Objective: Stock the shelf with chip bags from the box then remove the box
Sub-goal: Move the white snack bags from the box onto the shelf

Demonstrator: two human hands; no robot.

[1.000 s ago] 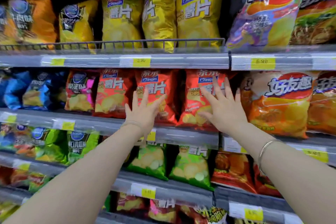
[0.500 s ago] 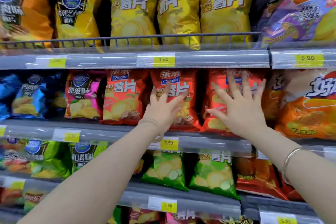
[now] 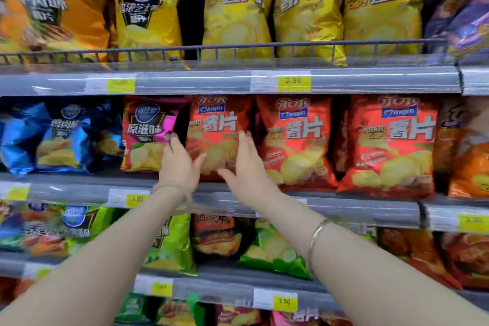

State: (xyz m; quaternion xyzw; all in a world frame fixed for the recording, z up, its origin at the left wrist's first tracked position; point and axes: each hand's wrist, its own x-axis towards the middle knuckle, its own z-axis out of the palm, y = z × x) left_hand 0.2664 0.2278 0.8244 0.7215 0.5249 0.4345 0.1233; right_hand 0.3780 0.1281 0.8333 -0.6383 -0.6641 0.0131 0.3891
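Note:
Three red chip bags stand in a row on the middle shelf. My left hand lies flat against the left edge of the leftmost red bag, fingers reaching into the dark gap beside it. My right hand presses flat on that bag's right edge, fingers straight. The bag sits between my two palms, upright on the shelf. The middle red bag and the right red bag stand untouched. No box is in view.
A pink and red bag and blue bags stand to the left. Yellow bags fill the upper shelf behind a wire rail. Green bags sit on the shelf below. Orange bags are at the far right.
Both hands have shifted left, from the middle and right red bags to either side of the leftmost red bag. The view has moved closer to the shelf.

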